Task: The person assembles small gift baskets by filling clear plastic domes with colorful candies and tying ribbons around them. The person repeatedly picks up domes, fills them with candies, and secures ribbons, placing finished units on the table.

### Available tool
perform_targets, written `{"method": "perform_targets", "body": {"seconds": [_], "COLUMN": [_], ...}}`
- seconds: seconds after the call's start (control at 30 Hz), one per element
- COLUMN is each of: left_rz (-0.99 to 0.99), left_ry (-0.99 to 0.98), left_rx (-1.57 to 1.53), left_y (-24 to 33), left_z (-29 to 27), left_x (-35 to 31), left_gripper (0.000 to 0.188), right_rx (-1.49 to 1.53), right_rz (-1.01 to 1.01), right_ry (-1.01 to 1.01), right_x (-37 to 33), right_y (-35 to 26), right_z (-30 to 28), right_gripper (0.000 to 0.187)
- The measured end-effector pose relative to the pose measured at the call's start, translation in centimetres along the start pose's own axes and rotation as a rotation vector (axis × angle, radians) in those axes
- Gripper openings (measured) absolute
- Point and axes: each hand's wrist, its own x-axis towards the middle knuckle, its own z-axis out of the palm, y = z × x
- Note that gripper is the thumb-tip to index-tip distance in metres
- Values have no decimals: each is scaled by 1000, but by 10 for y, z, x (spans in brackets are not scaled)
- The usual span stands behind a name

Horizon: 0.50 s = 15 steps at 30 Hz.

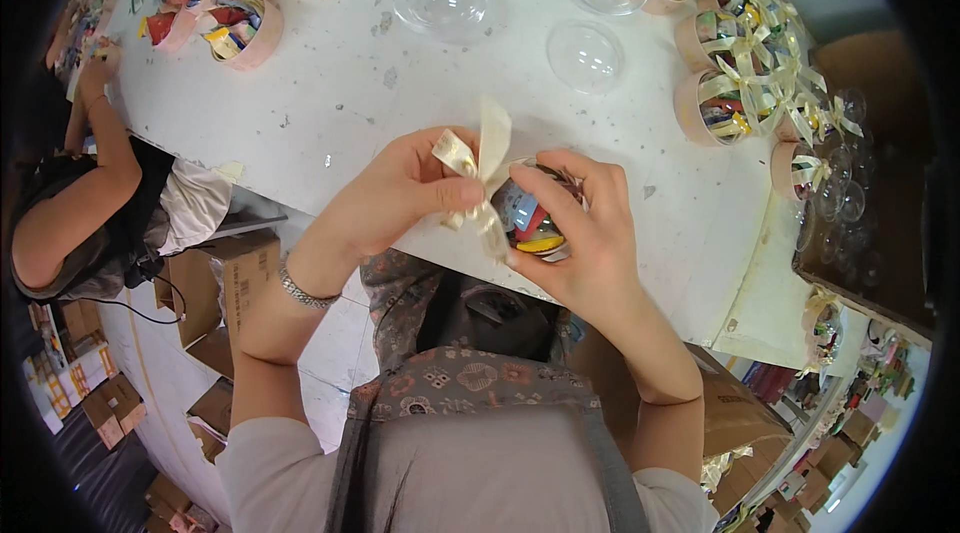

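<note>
Near the front edge of the table, a small round candy box (530, 216) is tilted under my hands, with colourful wrapped pieces showing inside. A cream ribbon bow (489, 155) sits on its left side, its loops and tails standing out. Thumb and fingers of my left hand (400, 188) pinch the ribbon close to the knot. My right hand (590, 238) is closed round the box from the right, fingers over the top and thumb at the near side. The far side and underside of the box are hidden.
Clear plastic domed lids (441, 5) lie at the back of the white table (400, 103). Ribboned boxes (712, 108) crowd the right; open pink filled boxes (245, 36) stand back left. A cardboard carton (870, 203) borders the right edge. Another person's arm (110, 148) is at far left.
</note>
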Motion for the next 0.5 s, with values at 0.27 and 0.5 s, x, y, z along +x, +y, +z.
{"method": "perform_targets", "body": {"seconds": [0.27,0.5], "left_rz": [396,558], "left_ry": [210,231], "left_rx": [683,1057], "left_y": [10,5], "left_z": [43,51], "left_x": [3,4], "left_gripper": [70,93], "right_rx": [130,373], "right_rz": [-26,-132], "right_ry": [-159,-269], "right_x": [2,20], "right_y": [3,56], "right_z": [-2,-3], "right_gripper": [87,88]}}
